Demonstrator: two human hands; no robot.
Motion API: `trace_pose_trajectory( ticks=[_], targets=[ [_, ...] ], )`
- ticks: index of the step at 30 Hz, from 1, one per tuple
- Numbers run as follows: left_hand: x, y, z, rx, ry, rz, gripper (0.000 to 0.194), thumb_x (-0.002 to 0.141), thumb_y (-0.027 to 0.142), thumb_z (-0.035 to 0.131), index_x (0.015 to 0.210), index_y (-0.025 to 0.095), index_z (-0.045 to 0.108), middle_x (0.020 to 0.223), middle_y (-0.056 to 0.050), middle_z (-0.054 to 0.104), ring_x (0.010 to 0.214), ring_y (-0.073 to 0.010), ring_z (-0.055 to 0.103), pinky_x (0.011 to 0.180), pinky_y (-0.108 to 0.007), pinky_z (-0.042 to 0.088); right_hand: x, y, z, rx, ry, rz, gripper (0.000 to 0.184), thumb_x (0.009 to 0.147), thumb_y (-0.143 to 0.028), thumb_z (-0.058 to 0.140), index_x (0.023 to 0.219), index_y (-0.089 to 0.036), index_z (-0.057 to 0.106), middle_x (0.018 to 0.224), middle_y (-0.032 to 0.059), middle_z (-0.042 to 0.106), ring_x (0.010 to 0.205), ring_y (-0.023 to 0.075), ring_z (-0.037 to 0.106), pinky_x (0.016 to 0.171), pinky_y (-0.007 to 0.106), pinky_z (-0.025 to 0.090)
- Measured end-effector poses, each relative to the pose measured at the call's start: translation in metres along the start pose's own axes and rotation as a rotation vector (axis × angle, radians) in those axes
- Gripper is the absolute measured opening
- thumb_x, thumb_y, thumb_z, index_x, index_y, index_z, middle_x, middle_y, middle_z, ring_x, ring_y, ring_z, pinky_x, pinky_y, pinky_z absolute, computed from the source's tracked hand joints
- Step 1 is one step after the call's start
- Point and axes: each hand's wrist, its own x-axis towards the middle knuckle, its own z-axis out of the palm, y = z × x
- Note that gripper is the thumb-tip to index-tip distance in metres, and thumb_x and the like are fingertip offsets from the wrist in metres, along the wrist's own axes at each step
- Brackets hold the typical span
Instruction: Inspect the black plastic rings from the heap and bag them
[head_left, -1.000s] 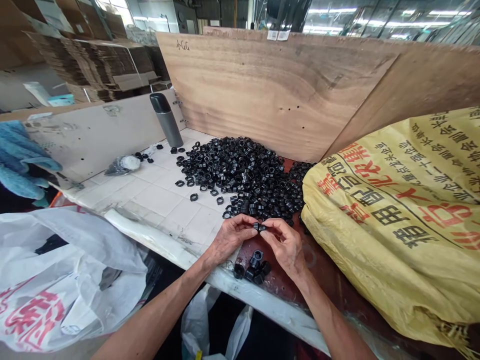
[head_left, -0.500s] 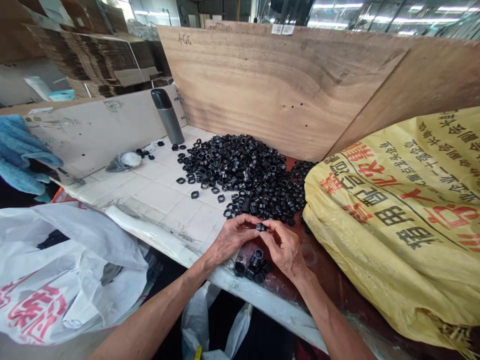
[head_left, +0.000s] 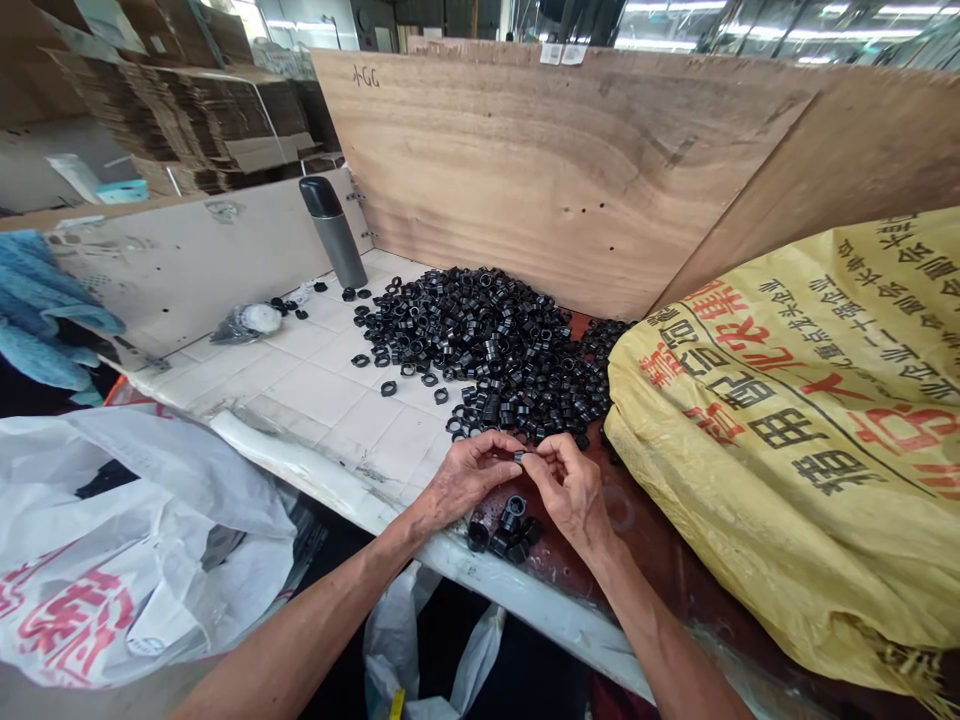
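Observation:
A small black ring-shaped part is pinched between my two hands, near the table's front edge. My left hand grips it from the left with thumb and fingertips. From the right, my right hand closes its thumb and forefinger on it, covering much of the part. Just below my hands lies a small cluster of black ring parts on the reddish-brown surface. Beyond my fingers spreads a large pile of similar black rings, with several strays on the white tiled area to its left.
A yellow woven sack lies at the right. Wooden boards wall the back. A grey bottle stands at the back left, near a small plastic bag. A white plastic bag is at the left, beside a blue cloth.
My right thumb and fingers have shifted slightly over the black ring part, so less of it shows. My left hand stays nearly still.

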Motion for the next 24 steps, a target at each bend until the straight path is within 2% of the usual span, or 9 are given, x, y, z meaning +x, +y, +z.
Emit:
trace_pose_trajectory(
  ticks=[3, 5, 10, 14, 17, 20, 24],
  targets=[
    [-0.0012, 0.002, -0.0005, 0.01, 0.004, -0.002, 0.027, 0.077, 0.031, 0.079, 0.1, 0.018, 0.072, 0.107, -0.006, 0.071, 0.096, -0.0198, 0.067, 0.092, -0.033, 0.053, 0.0001, -0.0009, -0.0035, 0.001, -0.039, -0.074, 0.011, 0.095, -0.031, 0.057, 0.101, -0.023, 0.062, 0.091, 0.0041, 0.069, 0.078, 0.0189, 0.065, 0.071, 0.029, 0.051],
    [-0.0016, 0.0025, -0.0004, 0.026, 0.015, 0.016, 0.028, 0.077, 0.032, 0.079, 0.1, 0.018, 0.072, 0.106, -0.007, 0.071, 0.096, -0.0204, 0.067, 0.093, -0.034, 0.053, 0.0004, -0.0008, -0.0054, -0.012, -0.075, -0.12, 0.012, 0.095, -0.029, 0.056, 0.102, -0.023, 0.064, 0.093, 0.005, 0.07, 0.081, 0.0202, 0.066, 0.075, 0.031, 0.052],
    [-0.0019, 0.0029, 0.0016, 0.085, 0.021, 0.071, 0.023, 0.08, 0.032, 0.076, 0.098, 0.019, 0.073, 0.106, -0.007, 0.07, 0.099, -0.0212, 0.066, 0.094, -0.034, 0.053, 0.0019, 0.0014, -0.0048, 0.024, -0.081, -0.031, 0.012, 0.093, -0.034, 0.062, 0.094, -0.022, 0.066, 0.08, 0.0032, 0.069, 0.067, 0.018, 0.066, 0.063, 0.028, 0.053],
    [-0.0019, 0.003, 0.0017, 0.093, 0.003, 0.089, 0.024, 0.082, 0.032, 0.074, 0.101, 0.018, 0.073, 0.107, -0.007, 0.068, 0.099, -0.021, 0.066, 0.092, -0.033, 0.054, 0.0019, 0.0021, -0.0018, 0.135, -0.057, 0.014, 0.017, 0.092, -0.034, 0.064, 0.106, -0.023, 0.064, 0.089, 0.0032, 0.072, 0.067, 0.0167, 0.069, 0.063, 0.026, 0.056],
    [-0.0014, 0.0012, 0.0003, 0.096, -0.001, 0.103, 0.024, 0.082, 0.03, 0.074, 0.103, 0.017, 0.072, 0.106, -0.007, 0.068, 0.098, -0.0202, 0.065, 0.092, -0.033, 0.054, 0.0015, 0.0015, -0.0018, 0.091, -0.05, -0.009, 0.012, 0.095, -0.03, 0.06, 0.102, -0.023, 0.066, 0.084, 0.0023, 0.071, 0.064, 0.0156, 0.068, 0.062, 0.025, 0.055],
    [-0.0006, -0.0007, -0.0007, 0.087, 0.015, 0.115, 0.022, 0.081, 0.028, 0.076, 0.101, 0.018, 0.073, 0.107, -0.006, 0.067, 0.099, -0.0195, 0.064, 0.092, -0.032, 0.053, 0.0025, 0.0002, -0.0035, 0.03, -0.037, -0.076, 0.012, 0.096, -0.027, 0.058, 0.101, -0.022, 0.068, 0.087, 0.0039, 0.07, 0.074, 0.0176, 0.069, 0.07, 0.028, 0.056],
    [0.0001, 0.0006, -0.0006, 0.021, 0.038, 0.067, 0.025, 0.077, 0.028, 0.079, 0.098, 0.017, 0.073, 0.104, -0.006, 0.069, 0.097, -0.0193, 0.065, 0.091, -0.031, 0.052, 0.006, -0.0029, -0.0055, 0.064, -0.02, -0.144, 0.012, 0.094, -0.023, 0.06, 0.101, -0.022, 0.07, 0.094, 0.0059, 0.071, 0.087, 0.0198, 0.069, 0.079, 0.031, 0.056]
  ],
)
